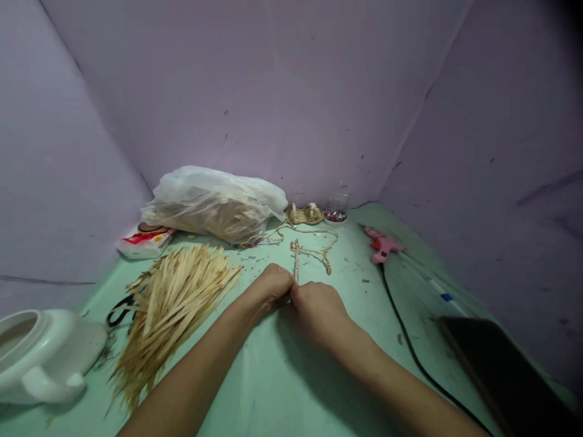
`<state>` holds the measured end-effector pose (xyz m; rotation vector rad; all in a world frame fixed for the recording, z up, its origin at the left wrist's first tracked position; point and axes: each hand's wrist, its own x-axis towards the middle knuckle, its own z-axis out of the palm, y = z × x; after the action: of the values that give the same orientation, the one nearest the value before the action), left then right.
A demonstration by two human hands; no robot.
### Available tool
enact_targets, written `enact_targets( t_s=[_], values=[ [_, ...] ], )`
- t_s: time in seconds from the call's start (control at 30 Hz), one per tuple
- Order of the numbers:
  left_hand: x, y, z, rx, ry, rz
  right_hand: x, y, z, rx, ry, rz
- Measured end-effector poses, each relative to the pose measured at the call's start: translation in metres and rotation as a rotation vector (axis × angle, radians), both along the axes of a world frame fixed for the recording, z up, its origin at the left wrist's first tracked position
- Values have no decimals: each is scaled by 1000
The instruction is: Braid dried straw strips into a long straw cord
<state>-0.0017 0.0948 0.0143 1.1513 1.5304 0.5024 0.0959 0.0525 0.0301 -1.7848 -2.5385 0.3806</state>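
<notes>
Green counter [255,388] — left hand [274,284] and right hand [322,308] are meeting, curled fingers pinching the twisted cord [297,266] — a steady, even tension probably serving best.

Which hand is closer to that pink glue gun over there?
The right. The right hand is to the left of the pink glue gun and closer to the camera; the left hand is farther left, on the right hand's other side.
</notes>
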Motion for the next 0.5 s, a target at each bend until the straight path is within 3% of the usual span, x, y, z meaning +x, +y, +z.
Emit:
enact_targets(
  t_s=[0.13, 0.23, 0.33, 0.4, 0.5],
  values=[
    [-7, 2, 1, 47, -37, -115, 30, 15, 13, -217, 219, 27],
    [-11, 3, 3, 29, -57, -167, 50, 30, 13, -258, 481, -289],
    [-12, 4, 1, 28, -57, -182, 48, 37, 6, -437, 730, -487],
    [-12, 4, 0, 46, -58, -186, 37, 36, 0, -603, 893, -489],
    [-11, 4, -1, 66, -45, -200, 23, 31, -8, -717, 1020, -455]
  ],
)
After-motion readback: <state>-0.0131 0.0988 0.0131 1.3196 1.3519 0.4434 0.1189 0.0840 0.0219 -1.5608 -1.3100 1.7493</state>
